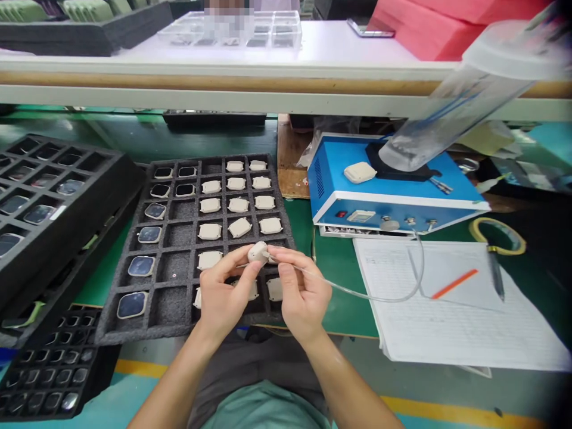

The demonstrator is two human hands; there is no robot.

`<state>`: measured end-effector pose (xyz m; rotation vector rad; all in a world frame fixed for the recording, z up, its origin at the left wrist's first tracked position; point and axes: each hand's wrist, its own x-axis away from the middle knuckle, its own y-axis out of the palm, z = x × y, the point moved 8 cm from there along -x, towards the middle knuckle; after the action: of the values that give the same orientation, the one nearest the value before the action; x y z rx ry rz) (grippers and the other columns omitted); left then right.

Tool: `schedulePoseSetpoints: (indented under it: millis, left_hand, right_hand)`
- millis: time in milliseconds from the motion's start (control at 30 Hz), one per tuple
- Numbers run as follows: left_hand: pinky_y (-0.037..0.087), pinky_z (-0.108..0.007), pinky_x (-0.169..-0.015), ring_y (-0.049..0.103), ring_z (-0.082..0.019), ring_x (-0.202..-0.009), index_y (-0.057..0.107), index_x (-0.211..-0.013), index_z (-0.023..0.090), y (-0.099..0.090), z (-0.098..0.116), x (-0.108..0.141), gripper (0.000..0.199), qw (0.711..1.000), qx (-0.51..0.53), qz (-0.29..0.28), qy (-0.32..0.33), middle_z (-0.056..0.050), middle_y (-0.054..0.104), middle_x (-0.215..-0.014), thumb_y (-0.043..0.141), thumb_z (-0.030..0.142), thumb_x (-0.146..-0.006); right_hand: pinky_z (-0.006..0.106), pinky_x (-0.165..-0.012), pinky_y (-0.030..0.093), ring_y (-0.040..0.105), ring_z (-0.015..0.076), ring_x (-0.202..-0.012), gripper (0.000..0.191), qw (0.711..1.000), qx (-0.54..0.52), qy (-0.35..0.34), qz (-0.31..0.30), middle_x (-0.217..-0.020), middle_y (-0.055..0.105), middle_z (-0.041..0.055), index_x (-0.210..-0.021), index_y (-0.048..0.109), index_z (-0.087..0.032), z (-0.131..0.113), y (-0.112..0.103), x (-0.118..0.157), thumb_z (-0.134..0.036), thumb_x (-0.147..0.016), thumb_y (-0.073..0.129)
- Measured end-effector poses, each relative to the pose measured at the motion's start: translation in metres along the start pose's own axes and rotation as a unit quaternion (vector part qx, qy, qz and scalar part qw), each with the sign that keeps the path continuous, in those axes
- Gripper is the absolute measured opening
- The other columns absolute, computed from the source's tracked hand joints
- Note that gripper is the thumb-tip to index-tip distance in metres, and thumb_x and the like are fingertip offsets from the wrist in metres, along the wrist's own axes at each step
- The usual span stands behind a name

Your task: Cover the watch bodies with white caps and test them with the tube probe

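Observation:
Above the front right part of a black foam tray (179, 234), my left hand (226, 289) pinches a small cream watch-shaped case (258, 251). My right hand (305, 292) has its fingers closed on the end of a thin clear tube (357, 294), whose tip touches or nearly touches the case's side. The tube curves to a fitting on the front of a blue machine (393, 202). In the tray, cream cases (210, 231) fill the right columns and dark-screened pieces (142, 266) lie in the left column. Another cream case (360, 172) rests on top of the machine.
Left of the tray stand stacked black foam trays (107, 179) with screened pieces. A clear cylinder (429, 131) leans on the machine. Papers (402, 333), an orange strip (454, 284), a pen (496, 274) and a tape roll (521, 243) lie right. A shelf edge (268, 98) crosses behind.

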<state>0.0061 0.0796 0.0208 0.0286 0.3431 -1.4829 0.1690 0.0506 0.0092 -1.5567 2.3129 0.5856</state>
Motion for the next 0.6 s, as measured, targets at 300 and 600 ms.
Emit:
schedulePoseSetpoints:
  millis: [300, 600]
  left_hand:
    - [0.067, -0.026, -0.079, 0.081, -0.019, -0.086, 0.083, -0.112, 0.022, 0.0017, 0.0024, 0.0002, 0.022, 1.000, -0.016, -0.005, 0.014, -0.003, 0.085, -0.105, 0.078, 0.026, -0.090]
    - [0.068, -0.028, -0.079, 0.081, -0.021, -0.086, 0.083, -0.110, 0.022, 0.0007, 0.0013, 0.0013, 0.023, 0.999, -0.032, -0.003, 0.009, -0.004, 0.085, -0.105, 0.078, 0.031, -0.090]
  right_hand:
    - [0.042, -0.095, 0.067, 0.079, 0.0225, -0.107, 0.017, 1.000, 0.017, 0.006, -0.002, -0.108, 0.083, 0.0064, -0.106, 0.077, -0.026, 0.0013, -0.0006, 0.0006, -0.022, -0.103, 0.061]
    - [0.041, -0.097, 0.065, 0.078, 0.0216, -0.108, 0.018, 1.000, 0.013, 0.005, -0.006, -0.109, 0.083, 0.0054, -0.107, 0.078, -0.026, 0.0014, -0.0010, 0.0003, -0.019, -0.102, 0.062]
